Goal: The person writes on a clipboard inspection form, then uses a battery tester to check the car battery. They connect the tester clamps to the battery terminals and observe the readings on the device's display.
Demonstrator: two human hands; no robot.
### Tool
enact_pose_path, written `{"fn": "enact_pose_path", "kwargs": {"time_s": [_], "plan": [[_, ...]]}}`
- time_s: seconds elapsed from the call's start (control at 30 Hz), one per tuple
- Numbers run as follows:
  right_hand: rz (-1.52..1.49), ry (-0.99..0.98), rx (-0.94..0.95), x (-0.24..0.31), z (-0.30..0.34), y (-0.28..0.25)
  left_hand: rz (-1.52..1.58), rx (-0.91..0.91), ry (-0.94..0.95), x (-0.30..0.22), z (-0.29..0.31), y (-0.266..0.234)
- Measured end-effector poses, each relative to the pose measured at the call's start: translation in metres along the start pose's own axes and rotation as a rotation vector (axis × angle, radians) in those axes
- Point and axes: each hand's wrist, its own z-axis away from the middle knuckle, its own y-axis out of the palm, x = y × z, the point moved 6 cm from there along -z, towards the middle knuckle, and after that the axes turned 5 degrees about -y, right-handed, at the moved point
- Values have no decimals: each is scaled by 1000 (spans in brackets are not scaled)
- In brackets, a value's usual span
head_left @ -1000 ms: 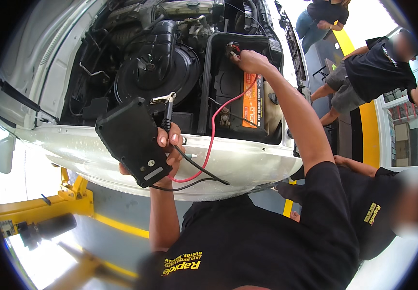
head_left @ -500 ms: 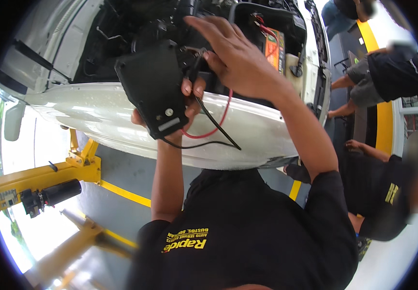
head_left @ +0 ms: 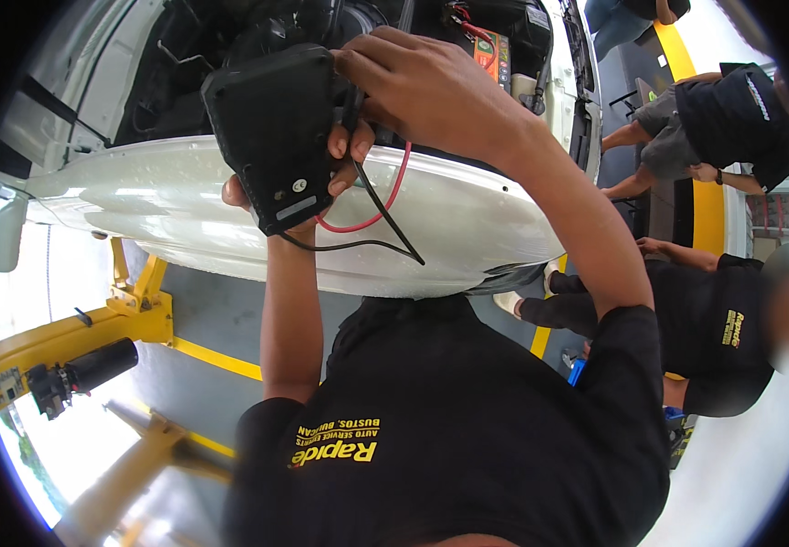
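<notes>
The black handheld unit (head_left: pixel 271 137) is up in the air over the top edge of the white fender (head_left: pixel 477 219), back side to the camera, top leaning a bit left. Left hand (head_left: pixel 346 164) has it: palm hidden behind, thumb on the left edge, fingers curled snugly round the right edge, with the black clip (head_left: pixel 352 109) tucked in beside those same fingers.

Right hand (head_left: pixel 449 100) is what's changed. A second ago it was in at the battery (head_left: pixel 497 59); now it's at the unit's top right corner, fingers bent in around the upper part of the clip. Can't tell if it's really pinching, the tips are mostly hidden. Clip's metal jaws don't show either.

So the red side is on its own now, far as I can see. The red lead (head_left: pixel 402 178) comes off the unit's bottom end, goes behind the right hand, and red shows again at the battery's far end, no hand on it. How well it bites there, no idea. The black lead (head_left: pixel 418 260) just loops below the unit and back up to the clip, so that side's off the battery imo.

Further out, the battery sits toward the right edge of the engine bay (head_left: pixel 171 96). Yellow lift arm (head_left: pixel 93 337) is past the fender's lower edge, bottom left, and two co-workers in dark shirts (head_left: pixel 737 118) are well off to the right.
</notes>
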Motion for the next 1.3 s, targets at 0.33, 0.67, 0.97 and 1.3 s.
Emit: {"fn": "enact_pose_path", "kwargs": {"time_s": [0.33,0.67,0.97,1.3], "plan": [[-517,728,-262,-70,123,6,126,-49,87,-4,-13,9],[-571,930,-96,-86,155,62,185,-33,72,4,-24,-9],[-573,945,5,-69,133,53,175,-125,67,5,-25,-5],[-781,947,14,-76,146,62,-4,-79,129,-8,-41,-10]]}}
